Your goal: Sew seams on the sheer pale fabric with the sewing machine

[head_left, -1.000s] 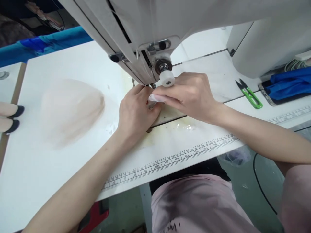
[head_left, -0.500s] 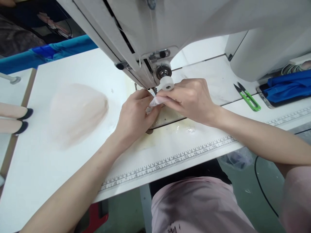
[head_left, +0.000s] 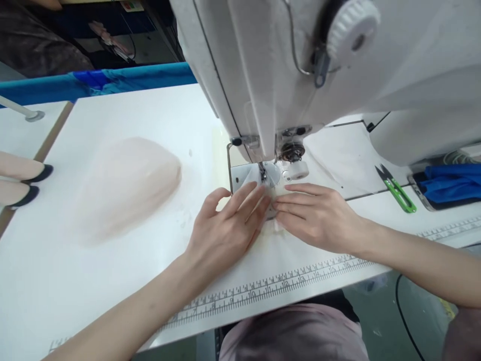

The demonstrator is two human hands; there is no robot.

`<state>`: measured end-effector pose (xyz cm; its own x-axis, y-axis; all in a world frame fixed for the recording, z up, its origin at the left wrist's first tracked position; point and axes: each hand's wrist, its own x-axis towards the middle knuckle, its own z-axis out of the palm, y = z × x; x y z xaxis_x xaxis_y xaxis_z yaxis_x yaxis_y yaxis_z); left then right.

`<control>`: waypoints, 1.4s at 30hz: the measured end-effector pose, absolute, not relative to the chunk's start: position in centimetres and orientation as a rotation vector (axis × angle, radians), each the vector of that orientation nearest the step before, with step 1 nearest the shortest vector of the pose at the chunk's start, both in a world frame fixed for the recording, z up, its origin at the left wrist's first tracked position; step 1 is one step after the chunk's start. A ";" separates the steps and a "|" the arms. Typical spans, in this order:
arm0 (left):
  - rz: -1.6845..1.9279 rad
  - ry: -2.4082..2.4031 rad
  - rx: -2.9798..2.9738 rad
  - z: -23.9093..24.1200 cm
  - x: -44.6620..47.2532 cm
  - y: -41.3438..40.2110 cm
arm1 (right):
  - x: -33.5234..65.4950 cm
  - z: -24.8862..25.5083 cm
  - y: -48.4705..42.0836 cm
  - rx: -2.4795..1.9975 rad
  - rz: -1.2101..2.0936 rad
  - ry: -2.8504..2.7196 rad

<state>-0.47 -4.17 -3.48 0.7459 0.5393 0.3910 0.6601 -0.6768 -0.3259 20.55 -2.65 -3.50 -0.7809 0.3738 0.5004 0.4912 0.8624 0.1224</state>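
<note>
My left hand (head_left: 227, 228) lies with its fingers stretched out just in front of the presser foot (head_left: 263, 174) of a white sewing machine (head_left: 338, 95). Thin, sheer white fabric (head_left: 251, 175) shows at the foot and seems to run beneath my fingertips; its edges are hard to make out. To the right of the foot, my right hand (head_left: 319, 218) rests palm down, fingers extended, its tips close to those of my left hand. Neither hand is wrapped round anything. My fingers hide part of the metal needle plate (head_left: 238, 176).
Pale, sheer beige fabric (head_left: 139, 193) lies on the white table at left. Green thread snips (head_left: 400, 193) and a phone (head_left: 421, 193) under blue cloth (head_left: 454, 183) are at right. A printed ruler (head_left: 263, 296) follows the front edge. Two dark-tipped beige rods (head_left: 22, 170) jut in at far left.
Both my hands have moved from pinching a bit of white fabric by the needle to lying with fingers extended before the foot. The view has shifted, so the machine appears further right and lower.
</note>
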 end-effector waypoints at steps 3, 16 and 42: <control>-0.374 -0.912 -2.556 -3.6 -0.6 -4.1 | 20.5 -3.5 -2.6 -0.646 -0.269 -2.545; -0.432 -0.934 -2.594 -3.7 -0.7 -3.7 | 20.3 -3.7 -2.5 -0.646 -0.251 -2.513; -0.502 -0.998 -2.628 -3.5 -0.9 -3.9 | 20.4 -4.3 -1.6 -0.637 -0.454 -2.501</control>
